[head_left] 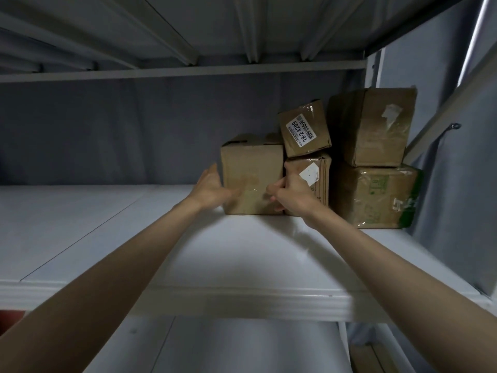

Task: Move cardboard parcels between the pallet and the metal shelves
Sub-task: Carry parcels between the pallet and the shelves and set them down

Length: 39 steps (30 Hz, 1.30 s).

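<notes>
While both reach onto the shelf [161, 238], left hand [212, 188] spread against parcel [252, 170], right hand [291, 195] curled on its corner.

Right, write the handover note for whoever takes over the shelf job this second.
Left hand: flat against the left side and front of the plain box, fingers straight.
Right hand: fingers curled at that box's right front edge, next to the taped box; whether the grip is firm cannot be told.
Five parcels sit at the right end of the metal shelf: the plain box, the taped box with the labelled box on it, and the green-printed box with a large box on top.
Pallet not in view, so what is left cannot be told.
</notes>
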Tool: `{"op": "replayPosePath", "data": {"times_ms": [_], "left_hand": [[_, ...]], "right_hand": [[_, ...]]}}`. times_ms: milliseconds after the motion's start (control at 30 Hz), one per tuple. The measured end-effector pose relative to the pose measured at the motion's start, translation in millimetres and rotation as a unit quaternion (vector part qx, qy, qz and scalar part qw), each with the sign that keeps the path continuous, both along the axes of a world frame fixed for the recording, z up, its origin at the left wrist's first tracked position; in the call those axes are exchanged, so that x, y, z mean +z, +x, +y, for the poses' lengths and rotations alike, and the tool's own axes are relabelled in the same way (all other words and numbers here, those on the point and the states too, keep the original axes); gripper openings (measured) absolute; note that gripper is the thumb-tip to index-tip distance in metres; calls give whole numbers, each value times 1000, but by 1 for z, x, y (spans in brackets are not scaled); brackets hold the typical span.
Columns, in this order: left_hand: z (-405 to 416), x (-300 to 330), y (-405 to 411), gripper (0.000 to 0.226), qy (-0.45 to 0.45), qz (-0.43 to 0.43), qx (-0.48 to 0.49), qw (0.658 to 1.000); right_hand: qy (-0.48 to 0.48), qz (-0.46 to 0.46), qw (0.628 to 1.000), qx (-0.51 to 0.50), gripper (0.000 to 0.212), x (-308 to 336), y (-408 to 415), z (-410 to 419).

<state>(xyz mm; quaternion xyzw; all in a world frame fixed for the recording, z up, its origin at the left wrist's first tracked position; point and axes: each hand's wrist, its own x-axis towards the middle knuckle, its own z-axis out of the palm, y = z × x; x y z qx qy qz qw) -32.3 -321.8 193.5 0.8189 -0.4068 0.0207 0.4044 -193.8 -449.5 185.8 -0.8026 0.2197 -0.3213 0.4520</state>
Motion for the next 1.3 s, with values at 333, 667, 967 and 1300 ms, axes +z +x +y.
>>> {"op": "replayPosePath", "data": {"times_ms": [333, 667, 967, 1300], "left_hand": [[-13, 5, 14, 78, -47, 69, -24, 996], [20, -5, 29, 144, -132, 74, 74, 986], [66, -20, 34, 160, -170, 25, 132, 976], [79, -20, 38, 148, -132, 21, 163, 977]], "right_hand": [[14, -40, 999, 6, 87, 2, 15, 5], [-113, -18, 993, 18, 50, 2, 31, 39], [-111, -30, 984, 133, 49, -4, 57, 94], [-86, 39, 988, 125, 48, -15, 55, 75]]}}
